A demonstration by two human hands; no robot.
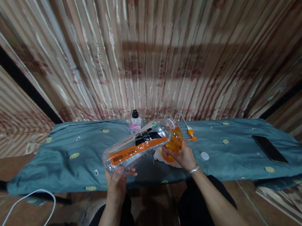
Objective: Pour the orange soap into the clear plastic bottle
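My left hand (118,181) holds a large clear plastic bottle (137,145) with an orange and black label near its base. The bottle is tilted, its mouth at the right, at the top of an orange translucent bottle (174,141). My right hand (183,155) is wrapped round that orange bottle. A crumpled white piece (162,157), perhaps tissue, lies under the orange bottle. To the right lies an orange pump top (190,133) with a thin tube, and nearer me a round white cap (204,156). Whether liquid is flowing I cannot tell.
A small bottle with a black cap (135,123) stands behind the clear bottle. A dark phone (269,149) lies at the right of the blue cloth-covered table (60,158). Striped curtains (141,53) hang behind, with dark poles beside. A white cable (24,198) loops at the left.
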